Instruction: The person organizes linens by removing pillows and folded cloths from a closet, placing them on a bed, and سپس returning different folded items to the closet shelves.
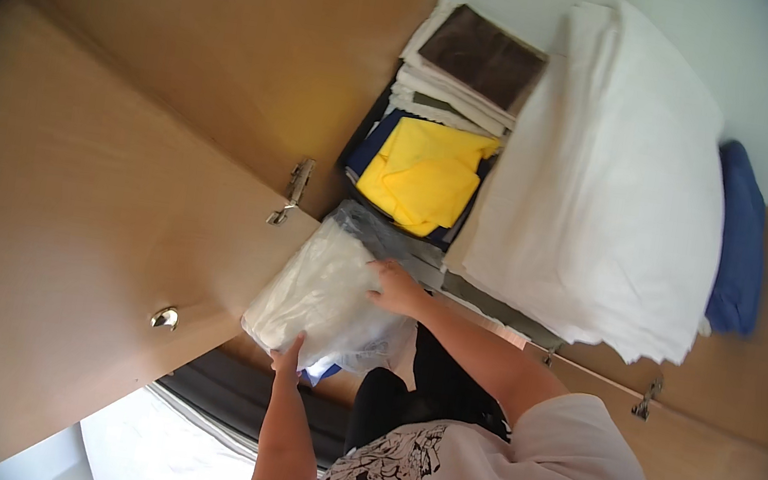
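I am holding a white, clear-plastic-wrapped bundle (315, 279) beside the right edge of the light-brown wooden door (99, 239); my left hand (287, 356) is clasping its bottom, my right hand (397, 289) touching it, grip unclear.

Bagged bundle (310, 291) blocks the front; above yellow cloth (424, 175) seems open; linen (618, 184) bars right.

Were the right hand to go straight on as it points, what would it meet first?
The plastic-wrapped white bundle, which the right hand appears to touch; beyond it, probably the wooden door, though depth is unclear.
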A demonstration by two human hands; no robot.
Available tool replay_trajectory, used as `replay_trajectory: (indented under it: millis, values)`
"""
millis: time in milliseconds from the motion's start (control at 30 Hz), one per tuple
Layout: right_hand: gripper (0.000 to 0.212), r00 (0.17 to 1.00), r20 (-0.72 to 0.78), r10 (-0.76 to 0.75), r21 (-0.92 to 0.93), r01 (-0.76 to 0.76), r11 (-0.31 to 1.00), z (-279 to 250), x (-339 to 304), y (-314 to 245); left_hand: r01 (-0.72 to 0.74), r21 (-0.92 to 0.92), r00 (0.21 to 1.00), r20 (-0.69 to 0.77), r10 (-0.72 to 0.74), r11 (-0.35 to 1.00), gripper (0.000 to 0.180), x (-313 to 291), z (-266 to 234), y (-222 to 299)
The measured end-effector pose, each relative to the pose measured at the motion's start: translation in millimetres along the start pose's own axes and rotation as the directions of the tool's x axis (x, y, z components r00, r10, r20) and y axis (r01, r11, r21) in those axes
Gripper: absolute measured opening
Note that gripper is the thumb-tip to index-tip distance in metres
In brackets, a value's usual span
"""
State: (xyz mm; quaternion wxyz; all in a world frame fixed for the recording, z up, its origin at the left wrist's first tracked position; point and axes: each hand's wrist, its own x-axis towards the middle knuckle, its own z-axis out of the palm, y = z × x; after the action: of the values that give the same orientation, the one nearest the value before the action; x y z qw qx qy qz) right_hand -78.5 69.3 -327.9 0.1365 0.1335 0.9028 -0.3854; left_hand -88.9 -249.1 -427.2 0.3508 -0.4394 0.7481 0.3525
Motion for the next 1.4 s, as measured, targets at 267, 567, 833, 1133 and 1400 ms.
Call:
replay_trajectory:
  millis: [267, 567, 833, 1133, 1400]
  values:
    - [0.047, 0.641, -0.687, -0.343, -0.267, 0.217, 0.939, -215.7, -185.0, -60.3, -0.285, 0.155, 0.955, -0.035, 0.294, 0.946, 0.095, -0.7, -7.5, -24.6]
    - [0.063, 0.596, -0.756, -0.27, -0.568, -0.392, 0.724, -235.9, -221.2, 16.4, -0.703, -0.363, 0.328, 0.598, 0.731, 0.612, 0.056, -266.2, 81.2, 69.0]
    - [0.036, 0.585, -0.801, 0.126, 0.356, 0.296, 0.886, -321.7, -260.7, 7.9, -0.609, -0.545, 0.211, 0.589, 0.78, 0.576, 0.047, -415.5, 144.8, 145.0]
    - [0.069, 0.593, -0.798, -0.106, -0.115, 0.022, 0.993, -276.4, -223.5, 50.8, -0.598, -0.648, -0.036, 0.61, 0.792, 0.472, 0.033, -523.2, 162.6, 148.4]
    - [0.048, 0.479, -0.82, 0.313, 0.553, 0.523, 0.648, -456.8, -316.1, 16.0, -0.451, -0.656, 0.438, 0.428, 0.79, 0.605, 0.04, -444.1, 171.4, 126.7]
